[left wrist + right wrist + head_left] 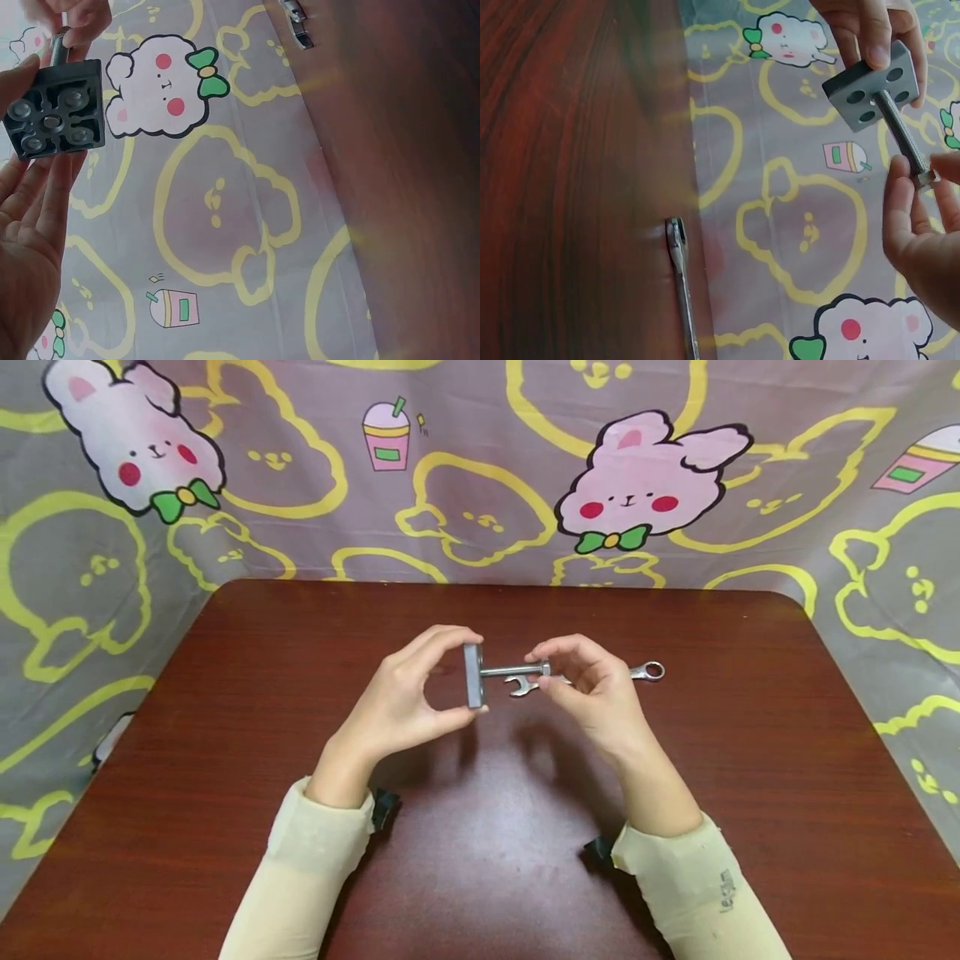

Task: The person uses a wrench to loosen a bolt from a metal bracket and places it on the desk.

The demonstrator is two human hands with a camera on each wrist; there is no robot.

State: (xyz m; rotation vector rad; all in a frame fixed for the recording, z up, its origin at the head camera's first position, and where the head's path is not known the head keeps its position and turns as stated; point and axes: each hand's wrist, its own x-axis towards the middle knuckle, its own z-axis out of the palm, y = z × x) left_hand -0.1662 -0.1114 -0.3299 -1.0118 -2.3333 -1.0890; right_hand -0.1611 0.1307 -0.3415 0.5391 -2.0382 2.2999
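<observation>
My left hand (401, 697) grips a square grey metal plate (473, 676) by opposite edges, thumb below and fingers above. In the right wrist view the plate (876, 86) shows several round holes around a central bolt; its other face (54, 112), in the left wrist view, has recessed channels. The long bolt (512, 671) stands out from the plate toward the right. My right hand (592, 689) pinches the bolt's hex head end (925, 178) between thumb and fingers. Both hands hold the joined parts above the table.
A combination wrench (648, 672) lies on the brown table (285, 635) behind the right hand, which hides its middle. Its open end shows under the bolt. A patterned curtain (480, 468) hangs around the table's back and sides.
</observation>
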